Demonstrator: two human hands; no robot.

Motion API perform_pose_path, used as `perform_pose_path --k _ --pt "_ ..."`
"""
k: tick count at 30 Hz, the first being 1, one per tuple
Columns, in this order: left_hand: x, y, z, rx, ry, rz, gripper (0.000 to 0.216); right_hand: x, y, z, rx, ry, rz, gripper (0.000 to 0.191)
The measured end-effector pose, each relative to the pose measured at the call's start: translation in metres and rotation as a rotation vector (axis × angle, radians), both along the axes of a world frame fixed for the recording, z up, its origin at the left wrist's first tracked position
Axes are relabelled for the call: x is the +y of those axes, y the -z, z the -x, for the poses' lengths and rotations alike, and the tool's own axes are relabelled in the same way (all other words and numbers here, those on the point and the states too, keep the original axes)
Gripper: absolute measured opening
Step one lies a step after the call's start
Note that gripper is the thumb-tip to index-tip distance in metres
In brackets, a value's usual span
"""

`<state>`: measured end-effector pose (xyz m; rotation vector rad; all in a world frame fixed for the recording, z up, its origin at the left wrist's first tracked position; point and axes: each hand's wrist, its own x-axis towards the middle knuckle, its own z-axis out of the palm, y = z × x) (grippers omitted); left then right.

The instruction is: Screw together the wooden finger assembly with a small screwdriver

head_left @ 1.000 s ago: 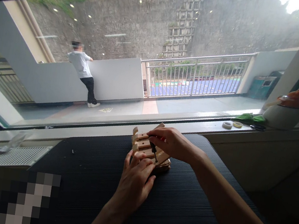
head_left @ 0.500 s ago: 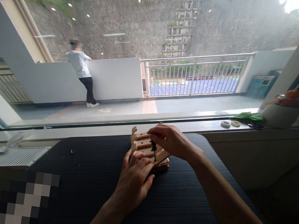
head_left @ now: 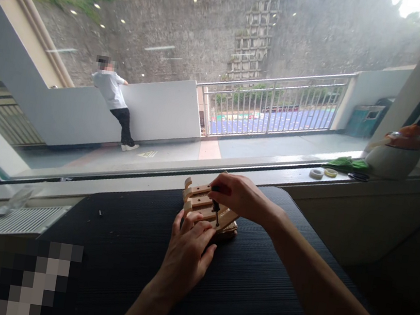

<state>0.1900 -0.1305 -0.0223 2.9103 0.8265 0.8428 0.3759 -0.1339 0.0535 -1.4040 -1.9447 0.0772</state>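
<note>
A small wooden slatted frame [head_left: 199, 201] lies on the black table, with curved pieces along its left side and dark holes in its slats. My left hand [head_left: 188, 246] is bent over its near edge, fingertips pressing on the wood and holding it. In my right hand [head_left: 234, 195] is a screwdriver [head_left: 215, 206] with a dark handle, gripped from above and nearly upright. Its thin shaft points down at the near right part of the frame, beside my left fingertips. What the tip touches is too small to make out.
The black table [head_left: 112, 269] stands against a window sill. On the sill are two tape rolls [head_left: 316, 173], a green cloth [head_left: 345, 163], a dark item [head_left: 358, 177] and a white pot [head_left: 395, 158] with an orange top. Beyond the glass, a person [head_left: 113, 93] leans on a wall.
My right fingers have shifted slightly around the screwdriver handle. My left hand and the wooden frame stay in place.
</note>
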Motion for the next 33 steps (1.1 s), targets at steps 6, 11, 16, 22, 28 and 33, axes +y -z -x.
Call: perform_pose_path --k 6,11,16,22,28,33 --pt "-0.0003 -0.0017 -0.0001 -0.003 0.002 -0.014 0.023 -0.0037 -0.0036 0.0033 0.006 -0.038 0.013 0.019" --pt "0.0014 -0.0004 0.0004 -0.01 0.008 -0.024 0.024 -0.0037 -0.004 0.0031 -0.01 -0.038 -0.004 0.021" --pt "0.0018 0.0011 0.0005 -0.007 0.003 -0.03 0.024 -0.0004 -0.0007 0.0038 0.012 0.015 -0.01 0.03" --pt "0.0012 0.0002 -0.0007 -0.006 0.006 -0.021 0.024 0.0005 0.0019 0.0005 0.026 -0.007 -0.022 0.024" --pt "0.0001 -0.0009 0.0 -0.004 0.004 0.0 0.024 -0.0043 -0.0037 0.0002 -0.011 -0.09 0.014 0.024" --pt "-0.0002 0.0001 0.0014 -0.005 0.008 -0.003 0.025 -0.0037 -0.004 -0.0008 -0.021 -0.046 -0.017 0.022"
